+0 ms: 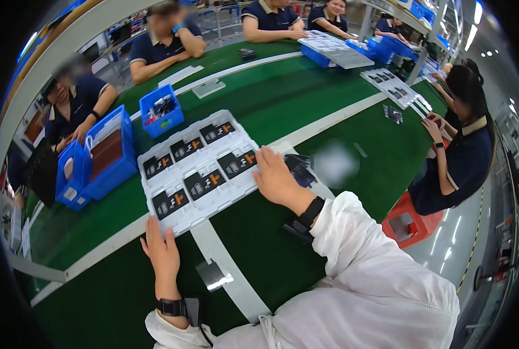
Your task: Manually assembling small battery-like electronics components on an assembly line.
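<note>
White tray [166, 183], long axis slanting away rightward
Six black packs [204, 185]; left hand [162, 254] and right hand [278, 177] touch opposite ends, fingers extended.

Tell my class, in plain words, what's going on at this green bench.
A person in white sleeves has both bare hands at a white tray: the left hand at its near left corner, the right hand on its right end. Six black pieces lie in it, two rows of three. Blue bins stand to its left, and co-workers sit around the bench.
</note>
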`<state>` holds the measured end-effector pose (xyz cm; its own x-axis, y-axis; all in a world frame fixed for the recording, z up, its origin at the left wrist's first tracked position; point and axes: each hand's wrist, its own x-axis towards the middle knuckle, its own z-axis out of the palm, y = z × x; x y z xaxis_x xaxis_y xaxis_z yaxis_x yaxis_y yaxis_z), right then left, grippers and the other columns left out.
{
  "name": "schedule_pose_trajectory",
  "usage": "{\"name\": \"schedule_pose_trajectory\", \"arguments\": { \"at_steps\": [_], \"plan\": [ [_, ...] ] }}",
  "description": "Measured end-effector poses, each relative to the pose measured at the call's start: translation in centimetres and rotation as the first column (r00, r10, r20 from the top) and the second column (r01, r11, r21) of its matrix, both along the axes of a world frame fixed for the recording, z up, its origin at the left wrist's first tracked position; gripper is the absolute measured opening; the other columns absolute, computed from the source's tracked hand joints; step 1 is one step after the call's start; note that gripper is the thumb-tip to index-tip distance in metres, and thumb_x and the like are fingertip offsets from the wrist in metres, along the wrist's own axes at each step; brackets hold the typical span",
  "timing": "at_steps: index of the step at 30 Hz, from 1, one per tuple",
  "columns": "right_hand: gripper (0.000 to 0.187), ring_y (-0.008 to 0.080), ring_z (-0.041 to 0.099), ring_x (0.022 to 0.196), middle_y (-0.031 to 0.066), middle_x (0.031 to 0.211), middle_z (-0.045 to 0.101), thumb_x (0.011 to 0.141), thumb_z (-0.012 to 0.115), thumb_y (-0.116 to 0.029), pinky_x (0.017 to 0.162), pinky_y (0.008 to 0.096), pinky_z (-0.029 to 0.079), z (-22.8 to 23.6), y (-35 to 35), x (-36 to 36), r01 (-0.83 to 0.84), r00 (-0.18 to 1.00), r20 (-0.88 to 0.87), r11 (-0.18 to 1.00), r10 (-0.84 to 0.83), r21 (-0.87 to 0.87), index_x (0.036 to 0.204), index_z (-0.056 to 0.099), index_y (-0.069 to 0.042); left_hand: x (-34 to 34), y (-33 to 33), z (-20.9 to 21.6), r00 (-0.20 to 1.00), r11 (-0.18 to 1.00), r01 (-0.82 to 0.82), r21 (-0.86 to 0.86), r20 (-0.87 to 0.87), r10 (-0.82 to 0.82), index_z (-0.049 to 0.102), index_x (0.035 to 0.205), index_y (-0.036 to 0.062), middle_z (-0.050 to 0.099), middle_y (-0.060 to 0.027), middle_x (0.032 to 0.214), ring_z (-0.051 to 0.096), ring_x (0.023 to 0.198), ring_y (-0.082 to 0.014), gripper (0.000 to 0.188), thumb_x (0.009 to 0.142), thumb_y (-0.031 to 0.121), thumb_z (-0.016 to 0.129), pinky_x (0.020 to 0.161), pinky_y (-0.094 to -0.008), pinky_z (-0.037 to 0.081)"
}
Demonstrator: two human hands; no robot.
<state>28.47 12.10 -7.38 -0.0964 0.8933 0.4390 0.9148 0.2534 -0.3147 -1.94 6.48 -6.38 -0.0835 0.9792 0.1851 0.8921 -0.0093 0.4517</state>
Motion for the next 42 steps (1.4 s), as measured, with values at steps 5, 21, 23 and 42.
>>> {"name": "schedule_pose_trajectory", "arguments": {
  "at_steps": [5,21,23,42],
  "plan": [
    [0.046,0.0374,0.031,0.124,0.0272,0.129,0.035,0.085,0.046,-0.016,0.103,0.0468,0.024,0.17,-0.30,0.11,-0.043,0.999,-0.007,0.999,0.043,0.006,0.122,0.038,0.009,0.52,-0.18,0.50,1.000,1.000,0.008,-0.002,0.010,-0.008,0.033,0.131,0.0004,0.033,-0.0152,0.137,0.027,0.130,-0.0258,0.048,0.090,0.022,0.042,0.106,-0.0465,0.008],
    [0.040,0.0379,0.032,0.122,0.0279,0.128,0.036,0.084,0.047,-0.011,0.102,0.0414,0.027,0.03,0.11,0.02,-0.129,0.989,-0.067,0.992,0.129,0.002,0.117,0.042,0.010,0.03,-0.12,0.42,1.000,1.000,0.019,0.003,-0.006,-0.019,0.033,0.131,-0.0007,0.034,-0.0164,0.136,0.026,0.130,-0.0262,0.049,0.089,0.023,0.043,0.106,-0.0461,0.008],
    [0.040,0.0385,0.031,0.123,0.0284,0.129,0.035,0.085,0.046,-0.011,0.103,0.0405,0.026,0.08,0.03,0.03,-0.137,0.988,-0.079,0.990,0.135,-0.018,0.118,0.041,0.012,-0.04,-0.22,0.28,1.000,1.000,0.021,0.008,-0.008,-0.021,0.033,0.131,-0.0007,0.034,-0.0163,0.136,0.026,0.130,-0.0263,0.049,0.089,0.023,0.043,0.106,-0.0461,0.008],
    [0.039,0.0390,0.035,0.120,0.0294,0.124,0.040,0.082,0.049,-0.010,0.101,0.0404,0.028,-0.16,0.26,0.46,-0.135,0.986,-0.089,0.989,0.139,0.054,0.114,0.044,0.013,-0.20,-0.46,0.23,0.997,0.998,0.062,0.028,0.049,-0.063,0.034,0.129,-0.0032,0.035,-0.0190,0.134,0.028,0.128,-0.0288,0.050,0.089,0.024,0.044,0.106,-0.0460,0.010]
  ]
}}
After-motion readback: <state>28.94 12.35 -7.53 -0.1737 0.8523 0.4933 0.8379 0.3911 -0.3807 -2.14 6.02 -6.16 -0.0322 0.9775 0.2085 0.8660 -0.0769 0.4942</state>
